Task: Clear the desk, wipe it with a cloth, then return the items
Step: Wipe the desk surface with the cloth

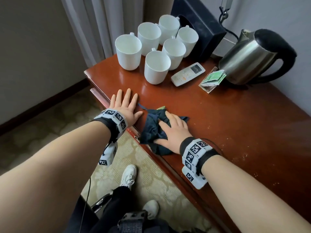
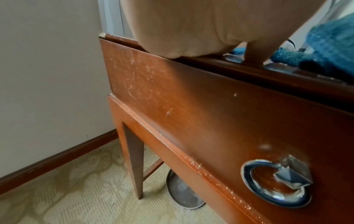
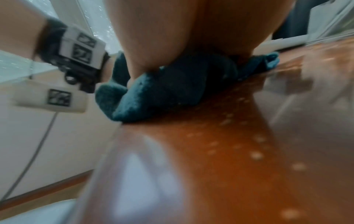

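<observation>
A dark blue cloth (image 1: 151, 128) lies bunched on the red-brown wooden desk (image 1: 235, 118) near its front edge. My right hand (image 1: 173, 130) presses flat on the cloth (image 3: 159, 91) with straight fingers. My left hand (image 1: 125, 106) rests palm down on the desk's front left edge, fingers spread, just left of the cloth (image 2: 325, 50). Several white mugs (image 1: 156, 68) stand at the back left. A white remote (image 1: 187, 74), a clear holder of green tea packets (image 1: 212, 79) and a steel kettle (image 1: 249, 59) sit behind the cloth.
A black box (image 1: 200, 26) stands behind the mugs against the wall. The desk front has a drawer with a metal ring pull (image 2: 275, 181). A round grey tray (image 2: 182, 191) lies on the carpet under the desk. Pale specks dot the desk's right part (image 1: 244, 157).
</observation>
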{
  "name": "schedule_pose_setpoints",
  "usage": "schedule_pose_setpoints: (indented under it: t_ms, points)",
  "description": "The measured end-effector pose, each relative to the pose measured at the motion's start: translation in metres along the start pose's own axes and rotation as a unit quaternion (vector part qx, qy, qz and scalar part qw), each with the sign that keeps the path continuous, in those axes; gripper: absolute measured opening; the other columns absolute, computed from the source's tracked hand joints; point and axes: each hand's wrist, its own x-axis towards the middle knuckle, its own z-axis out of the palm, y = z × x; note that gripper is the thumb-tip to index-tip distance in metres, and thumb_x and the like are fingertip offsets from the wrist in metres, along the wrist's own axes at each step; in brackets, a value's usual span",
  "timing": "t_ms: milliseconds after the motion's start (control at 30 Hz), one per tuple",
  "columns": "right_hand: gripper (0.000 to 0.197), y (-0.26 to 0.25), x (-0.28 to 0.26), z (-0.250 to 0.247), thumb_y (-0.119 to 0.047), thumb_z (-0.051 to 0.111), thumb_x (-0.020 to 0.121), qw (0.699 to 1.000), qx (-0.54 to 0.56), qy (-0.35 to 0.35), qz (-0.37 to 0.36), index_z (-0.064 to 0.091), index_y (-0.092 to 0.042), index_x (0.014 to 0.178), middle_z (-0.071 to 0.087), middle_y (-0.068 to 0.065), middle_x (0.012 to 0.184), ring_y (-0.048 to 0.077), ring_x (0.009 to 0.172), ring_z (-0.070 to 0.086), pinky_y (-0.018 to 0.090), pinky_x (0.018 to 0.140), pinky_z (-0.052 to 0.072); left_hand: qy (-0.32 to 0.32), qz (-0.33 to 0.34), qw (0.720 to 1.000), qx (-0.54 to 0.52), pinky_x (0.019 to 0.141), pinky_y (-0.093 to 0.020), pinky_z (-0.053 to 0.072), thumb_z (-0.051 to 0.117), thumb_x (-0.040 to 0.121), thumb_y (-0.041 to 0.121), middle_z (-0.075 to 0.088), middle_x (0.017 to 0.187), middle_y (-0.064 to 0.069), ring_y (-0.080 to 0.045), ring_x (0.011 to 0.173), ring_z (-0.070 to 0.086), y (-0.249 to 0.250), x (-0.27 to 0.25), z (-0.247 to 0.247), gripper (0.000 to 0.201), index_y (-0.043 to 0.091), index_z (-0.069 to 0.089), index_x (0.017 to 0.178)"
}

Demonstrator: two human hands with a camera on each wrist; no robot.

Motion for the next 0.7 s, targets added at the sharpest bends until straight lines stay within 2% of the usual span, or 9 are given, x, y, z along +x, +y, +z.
schedule_pose_setpoints:
  t_ms: [67,133,233,300,367,433,500,600,700]
  points:
    - [0.058,-0.011,-0.007,0.002,-0.04,0.049,0.091,0.998,-0.008,0.009,-0.065,0.031,-0.022,0.143,0.007,0.006,0.157,0.027,0.143,0.008,0.04,0.115,0.01,-0.01,-0.004,1.0,0.001,0.119,-0.042,-0.007,0.022,0.096,0.054,-0.016,0.158,0.0,-0.029,0.146,-0.014,0.001,0.0,-0.002,0.068,0.026,-0.007,0.151]
    - [0.05,-0.016,-0.011,-0.001,-0.022,0.05,0.091,0.99,-0.019,-0.006,-0.14,0.039,-0.02,0.14,0.022,0.009,0.151,0.029,0.135,0.023,0.038,0.111,0.024,-0.02,-0.008,1.0,-0.001,0.119,-0.041,-0.007,0.021,0.096,0.055,-0.017,0.158,0.0,-0.028,0.145,-0.015,0.001,0.0,-0.004,0.068,0.026,-0.007,0.151]
    - [0.048,-0.005,-0.018,-0.014,-0.014,0.053,0.088,0.98,0.018,-0.055,-0.188,0.047,-0.022,0.135,0.034,0.006,0.143,0.028,0.127,0.033,0.036,0.106,0.032,-0.022,-0.01,1.0,-0.002,0.119,-0.042,-0.007,0.021,0.096,0.055,-0.016,0.158,0.0,-0.028,0.146,-0.015,0.003,-0.001,-0.005,0.067,0.026,-0.007,0.151]
    - [0.048,0.016,-0.018,-0.028,-0.011,0.055,0.084,0.988,0.066,0.026,-0.14,0.051,-0.022,0.131,0.035,0.007,0.143,0.028,0.128,0.035,0.034,0.108,0.032,-0.023,-0.011,1.0,-0.004,0.119,-0.042,-0.008,0.021,0.097,0.055,-0.016,0.158,0.0,-0.028,0.146,-0.015,0.003,-0.001,-0.006,0.067,0.026,-0.006,0.151]
    - [0.049,0.041,-0.014,-0.04,-0.011,0.054,0.084,0.989,0.086,0.122,-0.013,0.05,-0.022,0.132,0.03,0.006,0.147,0.029,0.132,0.031,0.037,0.11,0.029,-0.026,-0.011,1.0,-0.007,0.119,-0.041,-0.009,0.022,0.097,0.055,-0.016,0.158,0.0,-0.028,0.145,-0.016,0.003,-0.002,-0.007,0.067,0.026,-0.006,0.151]
    - [0.048,0.061,-0.007,-0.044,-0.021,0.051,0.09,0.979,0.072,0.121,0.144,0.041,-0.024,0.137,0.018,0.003,0.154,0.029,0.138,0.021,0.041,0.112,0.024,-0.028,-0.01,1.0,-0.005,0.118,-0.041,-0.009,0.022,0.097,0.055,-0.017,0.158,0.0,-0.028,0.145,-0.016,0.003,-0.001,-0.007,0.068,0.026,-0.007,0.151]
    - [0.052,0.069,0.001,-0.034,-0.036,0.046,0.094,0.969,0.049,0.061,0.235,0.031,-0.024,0.143,0.01,0.002,0.157,0.028,0.143,0.01,0.045,0.114,0.016,-0.027,-0.01,1.0,-0.003,0.119,-0.041,-0.009,0.021,0.096,0.055,-0.018,0.158,0.0,-0.028,0.145,-0.017,0.003,-0.001,-0.006,0.068,0.027,-0.008,0.151]
    - [0.056,0.063,0.004,-0.014,-0.038,0.042,0.096,0.966,0.064,0.054,0.243,0.024,-0.023,0.146,0.009,0.003,0.157,0.028,0.144,0.007,0.044,0.115,0.013,-0.03,-0.011,0.999,-0.005,0.118,-0.041,-0.01,0.021,0.096,0.056,-0.018,0.158,0.0,-0.027,0.145,-0.017,0.003,0.0,-0.006,0.068,0.027,-0.008,0.15]
    - [0.055,0.048,-0.003,-0.006,-0.025,0.043,0.094,0.984,0.03,0.058,0.165,0.024,-0.023,0.145,0.011,0.001,0.156,0.028,0.142,0.01,0.041,0.114,0.015,-0.034,-0.013,0.999,-0.004,0.118,-0.041,-0.01,0.021,0.096,0.055,-0.019,0.158,0.0,-0.027,0.145,-0.018,0.003,0.0,-0.007,0.068,0.027,-0.009,0.15]
